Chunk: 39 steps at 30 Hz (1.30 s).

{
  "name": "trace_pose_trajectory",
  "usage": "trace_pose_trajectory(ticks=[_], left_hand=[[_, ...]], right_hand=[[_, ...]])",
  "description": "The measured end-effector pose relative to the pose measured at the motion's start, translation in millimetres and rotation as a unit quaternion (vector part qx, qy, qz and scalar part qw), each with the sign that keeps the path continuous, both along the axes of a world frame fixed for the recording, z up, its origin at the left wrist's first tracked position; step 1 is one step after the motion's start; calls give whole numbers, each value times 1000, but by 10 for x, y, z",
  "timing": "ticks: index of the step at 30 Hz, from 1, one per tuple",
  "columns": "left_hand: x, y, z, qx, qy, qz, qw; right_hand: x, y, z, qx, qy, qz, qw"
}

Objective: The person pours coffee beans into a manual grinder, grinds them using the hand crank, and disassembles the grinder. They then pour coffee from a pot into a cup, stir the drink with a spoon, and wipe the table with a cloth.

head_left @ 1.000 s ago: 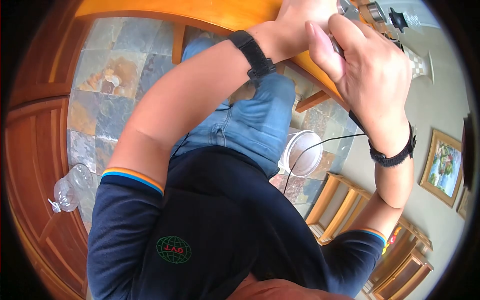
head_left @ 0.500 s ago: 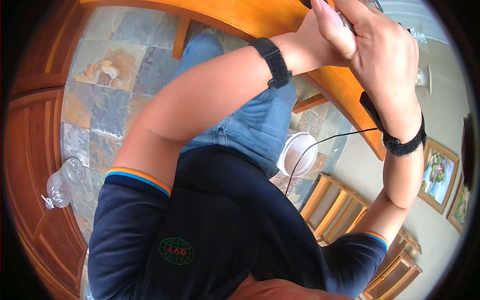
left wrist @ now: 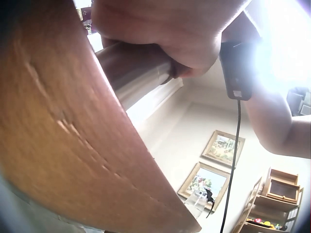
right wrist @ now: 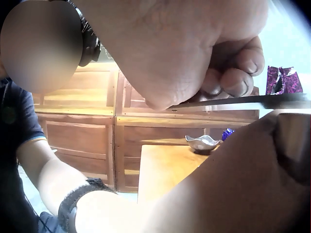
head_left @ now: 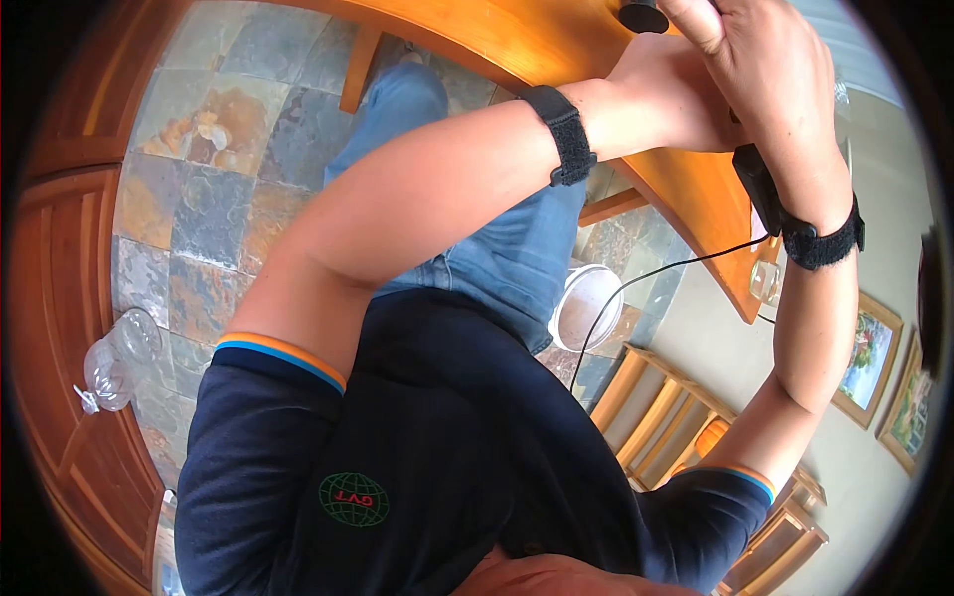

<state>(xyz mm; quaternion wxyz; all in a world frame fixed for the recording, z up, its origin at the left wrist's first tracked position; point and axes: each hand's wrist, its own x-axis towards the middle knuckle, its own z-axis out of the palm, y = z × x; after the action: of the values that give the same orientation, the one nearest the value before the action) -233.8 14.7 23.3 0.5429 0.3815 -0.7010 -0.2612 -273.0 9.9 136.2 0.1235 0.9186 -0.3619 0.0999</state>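
The metal cylinder (left wrist: 138, 82) sits clasped in the left grip (head_left: 681, 89), near the counter (head_left: 686, 204); the right grip (head_left: 780, 70) seems curled round a slim metal bar (right wrist: 218, 103). Bracing the cylinder firmly while guiding the bar smoothly should serve best.

Hand (left wrist: 158, 22) on a shiny cylinder (left wrist: 138, 75) behind the wooden tabletop (left wrist: 73, 131), two framed pictures (left wrist: 222, 148) beyond.
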Motion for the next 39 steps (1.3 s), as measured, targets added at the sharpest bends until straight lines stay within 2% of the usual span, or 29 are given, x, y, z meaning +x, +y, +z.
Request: trace_pose_trajectory(ticks=[3, 5, 8, 10, 12, 19, 21, 24, 25, 26, 27, 28, 30, 31, 32, 33, 34, 36, 39], left_hand=[[-94, -11, -42, 33, -4, 10, 999], [-125, -19, -58, 55, -7, 16, 998], [-104, -12, -58, 31, -42, 23, 998], [-96, -3, -66, 20, -6, 40, 999], [-49, 18, -2, 68, -14, 7, 998], [-70, 1, -50, 42, -8, 14, 999], [-107, -3, -80, 13, -4, 32, 999], [-121, -3, -104, -2, 9, 41, 999], [-116, 1, -103, -2, 9, 43, 999], [-113, 9, -101, -1, 14, 40, 999], [-111, 12, -100, 0, 18, 37, 999], [-105, 8, -100, 1, 17, 37, 999], [-89, -9, -95, 2, 10, 46, 999], [-88, -18, -93, 1, 8, 43, 999], [-92, -31, -98, 3, 8, 45, 999], [-97, -44, -103, 4, 8, 47, 999], [-104, -56, -110, 6, 8, 50, 999], [-120, -80, -126, 10, 6, 56, 998], [-134, -104, -136, 13, 2, 67, 998]], right_hand=[[75, -25, 53, 41, -18, -10, 999], [173, 19, 136, 16, 9, -75, 997], [81, -220, 104, -22, 60, -103, 993], [66, -270, 130, 4, 50, -80, 996], [99, -247, 169, 13, 45, -129, 990], [9, -345, 212, 10, 44, -128, 991], [-131, -529, 237, 38, 44, -167, 984], [-295, -585, 260, 42, 36, -179, 982], [-1090, -930, 306, 42, 36, -177, 983], [-1873, -1368, 312, 74, -84, -181, 977], [-2247, -2040, 12, 105, -204, -183, 956], [-2203, -2007, 175, 106, -206, -183, 956], [-2027, -1779, 671, 305, -84, -228, 921], [-1915, -1586, 515, 305, -87, -231, 920], [-1715, -1340, 216, 157, -11, -240, 958], [-1617, -1175, 47, 7, 67, -243, 968], [-1645, -1104, 48, 6, 64, -246, 967], [-1708, -971, 44, 57, 65, -319, 944], [-1665, -618, -17, 14, 59, -349, 935]])
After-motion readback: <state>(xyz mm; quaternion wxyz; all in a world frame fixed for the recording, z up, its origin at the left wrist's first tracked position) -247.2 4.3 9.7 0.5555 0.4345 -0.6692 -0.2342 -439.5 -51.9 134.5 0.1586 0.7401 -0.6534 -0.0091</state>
